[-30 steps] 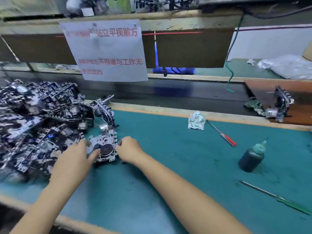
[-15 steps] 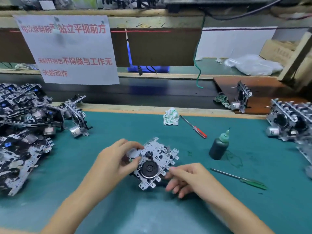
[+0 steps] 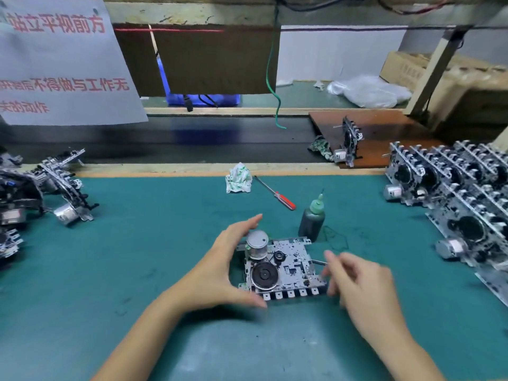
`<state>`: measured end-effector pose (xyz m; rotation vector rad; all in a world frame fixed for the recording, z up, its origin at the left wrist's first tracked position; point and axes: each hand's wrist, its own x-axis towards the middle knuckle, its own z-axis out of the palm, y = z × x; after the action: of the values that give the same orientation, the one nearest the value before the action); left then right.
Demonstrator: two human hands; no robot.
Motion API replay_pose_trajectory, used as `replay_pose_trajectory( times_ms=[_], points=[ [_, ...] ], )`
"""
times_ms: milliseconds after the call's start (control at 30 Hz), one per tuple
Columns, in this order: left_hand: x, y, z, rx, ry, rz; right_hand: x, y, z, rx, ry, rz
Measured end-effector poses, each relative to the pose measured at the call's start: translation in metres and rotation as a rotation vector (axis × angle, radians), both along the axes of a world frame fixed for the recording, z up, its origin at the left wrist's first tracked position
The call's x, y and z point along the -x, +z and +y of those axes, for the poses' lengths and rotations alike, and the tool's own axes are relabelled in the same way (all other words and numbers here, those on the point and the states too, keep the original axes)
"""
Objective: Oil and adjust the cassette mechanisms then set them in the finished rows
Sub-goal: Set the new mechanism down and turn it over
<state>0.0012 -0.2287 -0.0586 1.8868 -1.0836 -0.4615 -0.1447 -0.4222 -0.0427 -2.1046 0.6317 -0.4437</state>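
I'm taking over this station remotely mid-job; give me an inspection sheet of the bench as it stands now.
Surface: green mat, scuffed, with dark marks near the oil bottle.
Job's things: cassette mechanism flat on the mat at centre; oil bottle upright just behind it; finished rows on the right; unprocessed pile on the left.
Clutter: crumpled rag; red-handled screwdriver; one mechanism on a brown board.
Hands: left hand cupped against the mechanism's left edge; right hand blurred at its right edge, grip unclear.
Cables: green wire hanging behind the bench.
Surroundings: paper notice; plastic bag; cardboard boxes.
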Motion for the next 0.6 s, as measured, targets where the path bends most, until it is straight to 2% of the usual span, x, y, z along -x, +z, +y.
replay_pose_trajectory(
  times_ms=[67, 200, 433, 600],
  points=[
    [0.006, -0.006, 0.005, -0.046, -0.017, -0.03, -0.007, -0.005, -0.009, 0.066, -0.058, -0.094],
    [0.007, -0.01, 0.003, -0.033, 0.057, -0.125, -0.009, -0.022, -0.007, 0.128, -0.015, -0.048],
    [0.008, -0.013, 0.003, -0.018, 0.092, -0.022, -0.006, -0.025, -0.009, 0.085, -0.001, -0.065],
    [0.008, -0.014, 0.003, -0.036, 0.024, -0.025, -0.006, -0.026, -0.009, 0.102, 0.023, -0.039]
  ],
)
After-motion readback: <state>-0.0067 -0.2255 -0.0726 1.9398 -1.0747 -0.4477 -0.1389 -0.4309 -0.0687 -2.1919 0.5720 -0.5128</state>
